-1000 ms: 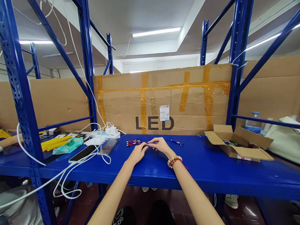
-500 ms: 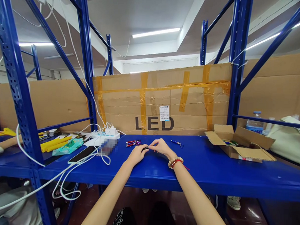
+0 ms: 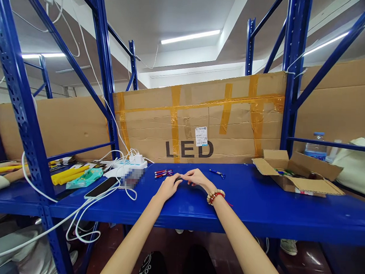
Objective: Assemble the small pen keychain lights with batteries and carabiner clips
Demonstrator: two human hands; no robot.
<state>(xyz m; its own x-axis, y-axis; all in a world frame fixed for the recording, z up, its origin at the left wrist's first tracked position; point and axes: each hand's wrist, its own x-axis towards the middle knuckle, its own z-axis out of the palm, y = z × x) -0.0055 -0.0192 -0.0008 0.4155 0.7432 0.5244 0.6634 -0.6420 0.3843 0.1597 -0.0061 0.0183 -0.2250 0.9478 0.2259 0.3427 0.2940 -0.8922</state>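
My left hand (image 3: 168, 187) and my right hand (image 3: 196, 178) meet over the blue shelf top (image 3: 258, 203). Together they pinch a small black pen-like item (image 3: 178, 179) between their fingertips. A beaded bracelet (image 3: 214, 195) sits on my right wrist. Just beyond my hands lies a small pile of red and blue pen-like items (image 3: 163, 173). A single blue one (image 3: 217, 173) lies to the right of it.
An open cardboard box (image 3: 297, 177) stands at the right, a water bottle (image 3: 315, 146) behind it. At the left are a phone (image 3: 101, 187), a white power strip (image 3: 130, 164) with cables, yellow items (image 3: 64, 175) and another person's forearm (image 3: 1, 180). A taped LED carton (image 3: 197, 121) walls the back.
My hands have stayed together on the small black item with only slight finger shifts. The view has tilted a little.
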